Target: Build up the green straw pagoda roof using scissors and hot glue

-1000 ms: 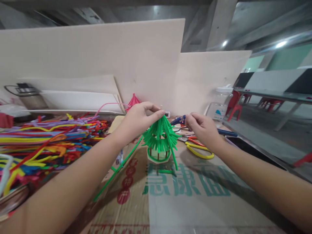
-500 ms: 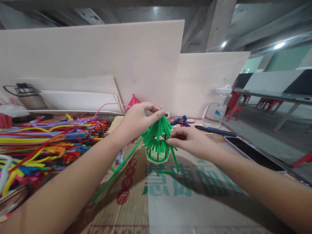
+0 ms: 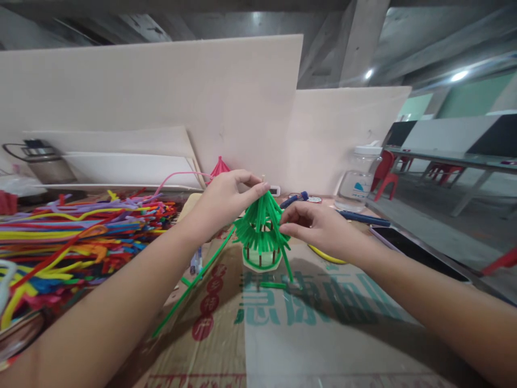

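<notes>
A small pavilion model (image 3: 263,237) with two tiers of green pipe-cleaner roof stands upright on the cardboard, its brown posts rising from a pale base edged in green. My left hand (image 3: 236,194) is closed at the roof's peak, thumb and fingers pinching the tops of the green strips. At the right side of the roof, my right hand (image 3: 309,222) is closed in a pinch on a green pipe cleaner; its fingertips partly hide the spot. One green strip (image 3: 288,264) hangs from that side to the cardboard. A short green piece (image 3: 273,285) and a long green pipe cleaner (image 3: 194,283) lie nearby.
Many coloured pipe cleaners (image 3: 81,231) are heaped at left. Behind stand a pink roof-like piece (image 3: 220,165), white boards (image 3: 129,167) and a blue glue gun (image 3: 294,199). To the right are a clear bottle (image 3: 357,180), a dark blue pen (image 3: 365,218) and a phone (image 3: 418,253).
My right hand has risen slightly along the roof's right side. A yellow curved strip now shows beneath my right wrist. My left hand keeps its hold on the peak.
</notes>
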`<state>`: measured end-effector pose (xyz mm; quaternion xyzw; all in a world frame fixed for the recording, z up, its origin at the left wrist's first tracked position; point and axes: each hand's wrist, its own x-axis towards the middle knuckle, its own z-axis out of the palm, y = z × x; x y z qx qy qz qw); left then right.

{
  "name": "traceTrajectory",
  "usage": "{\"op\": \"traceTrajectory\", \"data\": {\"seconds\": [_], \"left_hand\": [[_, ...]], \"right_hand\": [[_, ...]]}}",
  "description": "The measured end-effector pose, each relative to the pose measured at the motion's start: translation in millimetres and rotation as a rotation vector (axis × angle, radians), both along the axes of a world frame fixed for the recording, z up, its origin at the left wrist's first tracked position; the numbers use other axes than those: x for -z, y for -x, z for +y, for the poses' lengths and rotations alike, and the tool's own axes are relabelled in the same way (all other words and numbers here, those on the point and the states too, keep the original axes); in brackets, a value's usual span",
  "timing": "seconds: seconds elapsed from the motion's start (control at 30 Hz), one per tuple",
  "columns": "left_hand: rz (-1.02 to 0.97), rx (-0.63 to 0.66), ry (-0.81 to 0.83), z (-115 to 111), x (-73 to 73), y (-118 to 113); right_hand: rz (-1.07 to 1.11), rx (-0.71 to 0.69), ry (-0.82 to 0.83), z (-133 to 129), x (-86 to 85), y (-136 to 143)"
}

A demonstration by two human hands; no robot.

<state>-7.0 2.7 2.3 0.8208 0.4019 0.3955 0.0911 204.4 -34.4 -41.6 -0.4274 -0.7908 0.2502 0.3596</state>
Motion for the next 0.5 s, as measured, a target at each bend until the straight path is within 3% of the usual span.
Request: {"op": "traceTrajectory", "data": {"seconds": [0.1, 0.23, 0.37, 0.5], "left_hand": [[-0.034, -0.008, -0.047, 4.6, 0.4, 4.1], [0.048, -0.024, -0.295, -10.4, -6.1, -0.3], [0.259, 0.188, -0.339, -41.7, -3.7, -21.7], [0.290, 0.268, -0.368, -58.8, 2.7, -36.5]], "right_hand": [[-0.015, 0.076, -0.105, -3.4, -4.8, -1.2], [-0.028, 0.094, -0.198, -6.0, -5.4, -0.8], [-0.075, 0.067, -0.289, -9.2, -2.0, 0.1], [-0.179, 0.066, -0.338, -16.5, -2.0, 2.4]]}}
